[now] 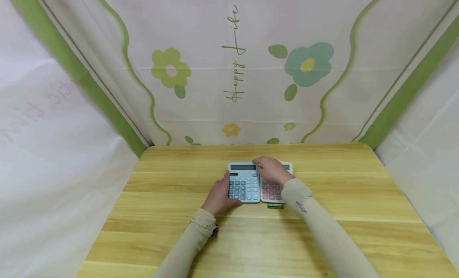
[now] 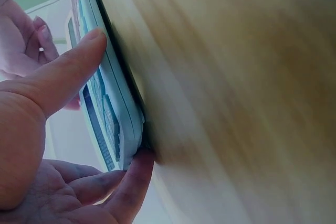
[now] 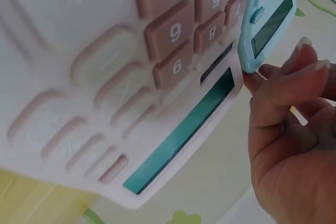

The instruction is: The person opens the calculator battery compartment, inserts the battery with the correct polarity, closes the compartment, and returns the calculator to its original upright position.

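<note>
A light-blue calculator [image 1: 244,186] lies face up on the table, beside a pink calculator [image 1: 271,190] on its right. My left hand [image 1: 218,196] holds the blue one about its near left corner. In the left wrist view its thumb [image 2: 79,66] lies along the near edge, and its fingers [image 2: 134,187] touch the side low down by the tabletop. My right hand [image 1: 272,169] reaches over the pink calculator, its bent fingers at the blue calculator's far right corner. That hand and forearm hide part of the pink calculator.
A small green battery-like cylinder [image 1: 275,206] lies just in front of the pink calculator. The wood-grain table [image 1: 172,230] ends at a printed curtain [image 1: 229,71] behind, with white cloth on both sides.
</note>
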Available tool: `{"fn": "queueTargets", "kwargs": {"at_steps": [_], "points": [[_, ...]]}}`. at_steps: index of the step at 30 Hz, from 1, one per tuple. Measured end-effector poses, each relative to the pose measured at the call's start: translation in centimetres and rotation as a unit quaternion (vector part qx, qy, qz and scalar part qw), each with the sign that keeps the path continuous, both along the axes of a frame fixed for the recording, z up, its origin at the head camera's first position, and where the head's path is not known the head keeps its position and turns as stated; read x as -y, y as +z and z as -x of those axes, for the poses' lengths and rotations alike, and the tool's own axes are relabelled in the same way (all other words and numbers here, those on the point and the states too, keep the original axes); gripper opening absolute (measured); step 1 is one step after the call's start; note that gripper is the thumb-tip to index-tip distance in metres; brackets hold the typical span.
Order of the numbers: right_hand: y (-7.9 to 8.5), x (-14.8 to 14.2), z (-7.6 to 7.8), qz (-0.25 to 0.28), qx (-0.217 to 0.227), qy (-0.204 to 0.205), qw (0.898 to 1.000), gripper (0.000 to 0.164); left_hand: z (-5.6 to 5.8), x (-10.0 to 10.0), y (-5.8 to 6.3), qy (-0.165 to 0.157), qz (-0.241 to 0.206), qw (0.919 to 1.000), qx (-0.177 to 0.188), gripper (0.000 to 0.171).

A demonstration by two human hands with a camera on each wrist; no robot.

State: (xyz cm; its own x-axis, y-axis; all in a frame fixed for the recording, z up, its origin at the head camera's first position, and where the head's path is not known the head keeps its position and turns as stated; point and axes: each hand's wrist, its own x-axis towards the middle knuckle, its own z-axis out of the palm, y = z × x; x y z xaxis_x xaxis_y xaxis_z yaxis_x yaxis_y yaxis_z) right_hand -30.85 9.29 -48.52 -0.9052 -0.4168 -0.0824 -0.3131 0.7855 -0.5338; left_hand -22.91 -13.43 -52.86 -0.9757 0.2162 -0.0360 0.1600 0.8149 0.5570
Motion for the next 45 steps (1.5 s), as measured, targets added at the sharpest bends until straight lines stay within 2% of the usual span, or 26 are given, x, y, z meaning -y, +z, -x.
{"fn": "queueTargets", "kwargs": {"at_steps": [9,13,17,19,22,26,29,32,35,37,42,45], "points": [[1.0,-2.5,-0.7,0.026,-0.008,-0.012,1.000,0.041,-0.3,0.1,0.1,-0.008,0.003,1.0000,0.004,0.125],[0.9,-4.5,-0.8,0.035,-0.009,-0.028,0.999,0.039,-0.9,0.4,0.3,-0.011,0.015,0.9998,-0.012,0.120],[0.6,-6.6,-0.6,0.039,-0.010,-0.053,0.998,0.039,-1.3,0.3,1.0,-0.023,0.054,0.9974,-0.043,0.110],[0.5,-7.6,-0.6,0.040,-0.013,-0.067,0.997,0.039,-1.4,-0.2,1.3,-0.047,0.072,0.9944,-0.061,0.100],[0.4,-8.8,-0.5,0.040,-0.023,-0.084,0.995,0.039,-1.5,-1.3,1.5,-0.102,0.093,0.9869,-0.083,0.083],[-0.2,-10.0,-0.2,0.036,-0.034,-0.109,0.993,0.038,-1.8,-3.1,1.6,-0.178,0.112,0.9727,-0.098,0.063],[-0.6,-10.5,-0.1,0.040,-0.024,-0.124,0.991,0.039,-2.0,-4.4,1.5,-0.218,0.131,0.9616,-0.102,0.057],[-1.0,-10.7,0.0,0.040,0.004,-0.129,0.991,0.041,-2.2,-5.2,1.4,-0.236,0.159,0.9530,-0.103,0.057],[-1.3,-10.8,0.1,0.031,0.027,-0.122,0.992,0.042,-2.4,-5.8,1.0,-0.239,0.189,0.9465,-0.105,0.060],[-1.5,-10.9,0.2,0.020,0.027,-0.120,0.992,0.042,-2.5,-6.0,0.9,-0.240,0.202,0.9438,-0.105,0.062],[-2.0,-11.1,0.4,0.020,0.024,-0.119,0.992,0.039,-2.8,-6.1,1.2,-0.244,0.206,0.9418,-0.106,0.063],[-2.2,-11.1,0.7,0.031,0.029,-0.121,0.992,0.035,-2.9,-6.1,1.5,-0.244,0.201,0.9437,-0.098,0.063]]}}
